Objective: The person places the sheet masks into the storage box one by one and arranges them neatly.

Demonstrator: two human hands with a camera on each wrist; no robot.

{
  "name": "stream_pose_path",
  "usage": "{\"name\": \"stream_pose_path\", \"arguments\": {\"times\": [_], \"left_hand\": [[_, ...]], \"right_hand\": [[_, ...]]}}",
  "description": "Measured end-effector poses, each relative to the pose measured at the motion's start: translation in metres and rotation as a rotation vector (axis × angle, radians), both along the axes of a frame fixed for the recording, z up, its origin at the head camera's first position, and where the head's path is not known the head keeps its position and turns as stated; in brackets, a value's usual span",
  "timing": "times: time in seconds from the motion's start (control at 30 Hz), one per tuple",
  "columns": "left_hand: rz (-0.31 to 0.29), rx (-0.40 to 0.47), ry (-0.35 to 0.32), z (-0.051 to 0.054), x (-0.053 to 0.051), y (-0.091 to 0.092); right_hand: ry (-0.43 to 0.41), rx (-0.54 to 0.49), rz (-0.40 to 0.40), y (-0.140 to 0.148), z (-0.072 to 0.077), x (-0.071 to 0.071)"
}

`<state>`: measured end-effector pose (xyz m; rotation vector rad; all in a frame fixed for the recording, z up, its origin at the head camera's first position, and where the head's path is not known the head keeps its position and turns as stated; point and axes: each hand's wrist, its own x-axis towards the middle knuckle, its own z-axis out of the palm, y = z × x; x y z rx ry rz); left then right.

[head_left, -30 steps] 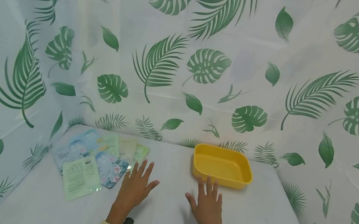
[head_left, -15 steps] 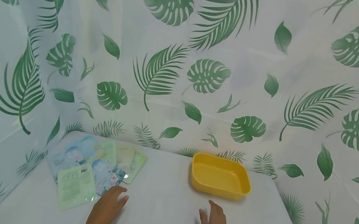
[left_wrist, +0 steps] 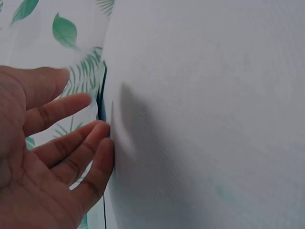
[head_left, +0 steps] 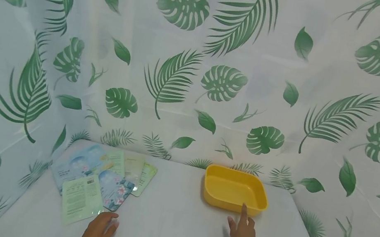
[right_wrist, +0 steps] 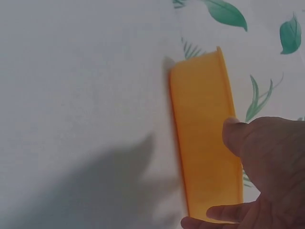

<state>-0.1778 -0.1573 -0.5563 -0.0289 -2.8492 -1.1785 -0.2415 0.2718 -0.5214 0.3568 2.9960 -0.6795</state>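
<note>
On the left side of the white worktop [head_left: 165, 223], a light blue packet [head_left: 68, 165] is lying flat, and a pale green packet [head_left: 81, 200] with a barcode is overlapping its near part. Just by that green packet's near right corner, the left hand [head_left: 97, 232] is staying low with loosely curving fingers, the thumb standing apart; it is holding nothing, and whether it is touching the packet, one cannot tell. Beyond it, a blue floral packet [head_left: 115, 192] is lying next in the spread, while a beige packet [head_left: 134, 168] and a yellow-green packet [head_left: 145, 180] are overlapping farther right. Well apart from these, a yellow tray [head_left: 233, 186] is standing upright near the far edge. Before it, the right hand [head_left: 246, 235] is pointing its index finger at the near wall, other fingers bending slightly, grasping nothing; contact is not showing clearly.
</note>
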Motion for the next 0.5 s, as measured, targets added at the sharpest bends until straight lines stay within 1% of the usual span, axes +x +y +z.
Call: {"name": "stream_pose_path", "arguments": {"times": [0.1,0.2,0.3,0.5], "left_hand": [[-0.048,0.009,-0.001,-0.004,0.003,-0.002],[-0.066,0.028,-0.035,-0.007,0.003,-0.002],[-0.05,0.04,-0.085,-0.007,0.002,-0.003],[-0.012,0.057,-0.168,-0.004,0.002,-0.005]], "right_hand": [[-0.034,-0.002,-0.006,0.004,-0.001,-0.004],[-0.02,0.004,-0.011,0.008,-0.002,-0.008],[0.013,0.0,-0.017,0.009,-0.001,-0.012],[0.095,-0.018,-0.024,0.004,0.002,-0.015]]}}
